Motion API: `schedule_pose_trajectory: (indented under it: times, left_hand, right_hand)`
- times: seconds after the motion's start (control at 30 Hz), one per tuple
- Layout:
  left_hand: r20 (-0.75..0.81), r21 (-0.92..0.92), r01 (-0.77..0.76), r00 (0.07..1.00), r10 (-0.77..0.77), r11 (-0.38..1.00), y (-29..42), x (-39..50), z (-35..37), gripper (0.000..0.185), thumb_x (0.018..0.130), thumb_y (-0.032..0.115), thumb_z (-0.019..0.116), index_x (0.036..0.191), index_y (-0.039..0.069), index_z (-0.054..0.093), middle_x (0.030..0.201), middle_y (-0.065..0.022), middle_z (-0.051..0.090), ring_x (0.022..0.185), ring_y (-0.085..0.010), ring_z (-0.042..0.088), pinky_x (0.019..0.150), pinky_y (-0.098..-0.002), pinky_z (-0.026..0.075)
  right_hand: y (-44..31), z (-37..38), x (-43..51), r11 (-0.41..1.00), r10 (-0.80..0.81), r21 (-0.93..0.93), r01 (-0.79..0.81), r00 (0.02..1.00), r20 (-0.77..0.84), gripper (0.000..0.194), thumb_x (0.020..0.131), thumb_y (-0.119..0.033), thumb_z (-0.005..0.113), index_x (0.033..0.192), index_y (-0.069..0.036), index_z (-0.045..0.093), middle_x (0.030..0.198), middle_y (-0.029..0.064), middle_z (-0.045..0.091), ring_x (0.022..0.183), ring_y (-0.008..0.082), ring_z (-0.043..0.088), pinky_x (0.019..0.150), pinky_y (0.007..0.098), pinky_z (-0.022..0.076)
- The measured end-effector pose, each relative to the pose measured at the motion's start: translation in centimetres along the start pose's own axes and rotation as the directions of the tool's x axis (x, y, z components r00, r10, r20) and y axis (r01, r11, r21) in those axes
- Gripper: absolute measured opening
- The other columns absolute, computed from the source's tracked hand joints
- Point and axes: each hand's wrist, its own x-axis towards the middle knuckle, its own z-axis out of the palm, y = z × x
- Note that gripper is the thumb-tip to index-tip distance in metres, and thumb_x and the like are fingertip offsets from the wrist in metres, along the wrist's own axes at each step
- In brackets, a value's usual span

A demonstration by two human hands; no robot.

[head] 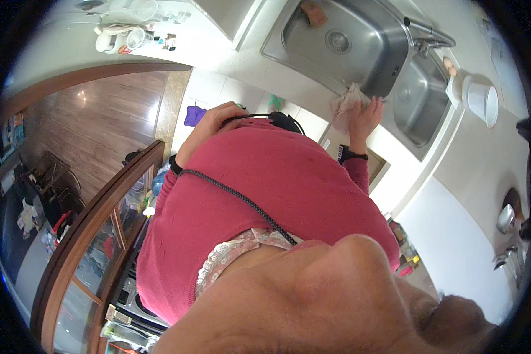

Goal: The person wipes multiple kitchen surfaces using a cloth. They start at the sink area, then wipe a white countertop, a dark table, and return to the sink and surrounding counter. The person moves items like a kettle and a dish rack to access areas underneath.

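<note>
My right hand [366,118] lies on a pale pinkish cloth [350,104] at the front edge of the large stainless steel sink basin [349,66]. Part of the cloth hangs over the counter edge. The fingers are stretched towards the divider of the double sink; whether they grip the cloth is unclear. My left hand [219,120] rests at my front, near a black cable and a dark device at my waist; its fingertips are partly hidden. An orange-brown sponge or cloth [314,14] lies in the large basin, beside the drain strainer [338,41].
A tap [429,42] stands behind the sink, near the small basin [418,99]. Eggs [449,66] and a white container [481,101] sit on the counter. Cups and binder clips lie on the left counter. A wooden-framed glass door [101,225] stands left, and a purple cloth [195,115] is on the floor.
</note>
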Motion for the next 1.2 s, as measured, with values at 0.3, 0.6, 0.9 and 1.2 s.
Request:
schedule_pose_trajectory:
  times: [0.3,0.6,0.9,1.2]
  left_hand:
    - [0.087,-0.014,0.001,0.996,0.0,1.0,-2.5,-3.9,-1.0,0.017,0.094,0.005,0.06,0.108,-0.004,0.065,0.098,-0.0154,0.064,0.091,-0.0275,0.065,0.078,-0.0332,0.051]
    - [-0.006,-0.042,0.108,0.994,-0.109,0.993,-7.1,-9.8,-2.7,0.013,0.094,0.005,0.061,0.104,-0.003,0.065,0.092,-0.0111,0.063,0.085,-0.0204,0.061,0.075,-0.0302,0.047]
    - [0.058,-0.109,0.151,0.988,-0.146,0.983,-8.5,-10.1,-2.6,0.019,0.094,0.013,0.065,0.105,-0.002,0.065,0.091,-0.0081,0.061,0.085,-0.0154,0.057,0.077,-0.0278,0.045]
    - [0.257,-0.026,0.115,0.961,-0.105,0.993,-5.8,-6.2,-3.2,0.015,0.095,0.004,0.059,0.106,-0.003,0.065,0.096,-0.0119,0.065,0.09,-0.0215,0.062,0.083,-0.0298,0.048]
  right_hand:
    - [-1.5,3.4,-4.8,0.99,0.057,-0.124,-0.061,0.997,-0.042,0.049,0.095,-0.028,0.057,0.139,-0.007,0.053,0.148,0.0152,0.048,0.14,0.0458,0.036,0.11,0.0643,0.0275]
    - [-17.7,8.8,0.5,0.961,-0.162,-0.226,0.159,0.987,0.008,0.038,0.093,-0.034,0.053,0.121,-0.009,0.064,0.135,0.0116,0.054,0.129,0.0434,0.045,0.103,0.0656,0.0315]
    - [-30.3,12.6,0.5,0.941,-0.336,-0.063,0.332,0.938,-0.084,0.053,0.091,-0.04,0.057,0.134,-0.01,0.061,0.147,0.0085,0.052,0.137,0.0362,0.042,0.109,0.0617,0.027]
    - [-17.4,5.8,-5.6,0.936,-0.309,-0.134,0.326,0.942,0.134,0.057,0.081,-0.039,0.075,0.134,-0.027,0.061,0.151,0.004,0.047,0.139,0.0363,0.041,0.105,0.0605,0.0344]
